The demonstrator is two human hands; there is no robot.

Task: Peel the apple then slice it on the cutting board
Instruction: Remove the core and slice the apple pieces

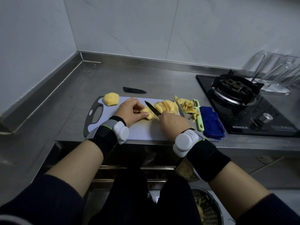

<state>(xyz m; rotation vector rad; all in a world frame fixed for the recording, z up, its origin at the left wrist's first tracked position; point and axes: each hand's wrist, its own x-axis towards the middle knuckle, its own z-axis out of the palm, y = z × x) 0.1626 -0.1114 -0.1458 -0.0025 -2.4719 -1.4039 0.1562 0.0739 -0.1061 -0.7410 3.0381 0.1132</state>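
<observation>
On the stainless steel desk [73, 98] lay the pale plastic cutting board with a grey handle cut-out [142, 132], and a peeled yellow apple half [111, 99] sat on its far left corner. Your left hand [128, 112] rested mid-board, its fingers [138, 103] curled over a small peeled apple chunk [148, 113] and pinching it against the board. Behind the board a black knife sheath [134, 90] lay on the desk. The black-bladed knife [152, 108] stood against the chunk's right side, and the fingers of your right hand [173, 122] were wrapped tight round its hidden handle. A fanned heap of pale apple slices [166, 106] lay on the board's right part. Further right were a pile of yellow peelings [186, 105], a light green peeler [199, 116], a folded blue cloth [211, 122] and the black glass gas hob [227, 114].
</observation>
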